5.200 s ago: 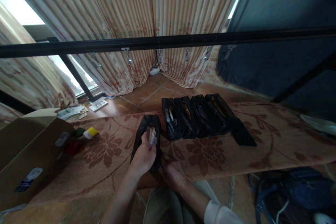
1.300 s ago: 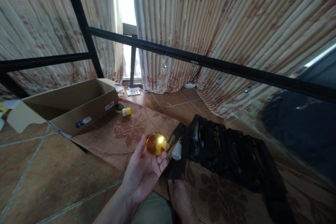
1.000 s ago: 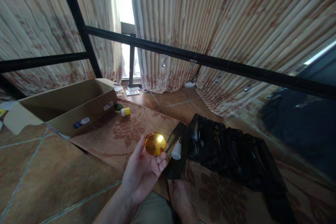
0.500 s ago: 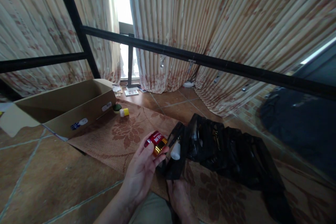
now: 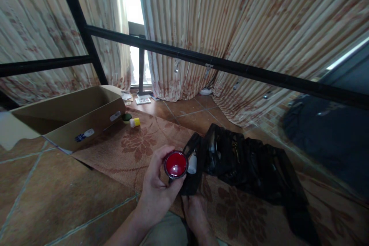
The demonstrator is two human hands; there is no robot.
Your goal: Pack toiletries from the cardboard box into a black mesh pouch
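Note:
My left hand (image 5: 161,184) is closed around a small round jar with a glossy red top (image 5: 176,164), its circular face turned towards me. The jar is held just left of a black hanging organizer (image 5: 227,157) with several dark mesh pockets. A small white bottle-shaped item (image 5: 192,164) shows in the organizer's near-left pocket, partly behind the jar. Below that end of the organizer, my right hand (image 5: 196,213) grips its lower edge; its fingertips are hidden beneath the fabric.
An open cardboard box (image 5: 86,123) stands at left. Beside it on the patterned brown mat (image 5: 150,134) are a yellow-and-white small container (image 5: 135,122) and a dark green round item (image 5: 126,117). A black metal rail (image 5: 173,52) crosses before the curtains (image 5: 184,15). Dark fabric (image 5: 325,134) lies right.
My left hand has turned the jar, so its round red face shows instead of the lettered red and gold side. My right hand stays at the organizer's edge.

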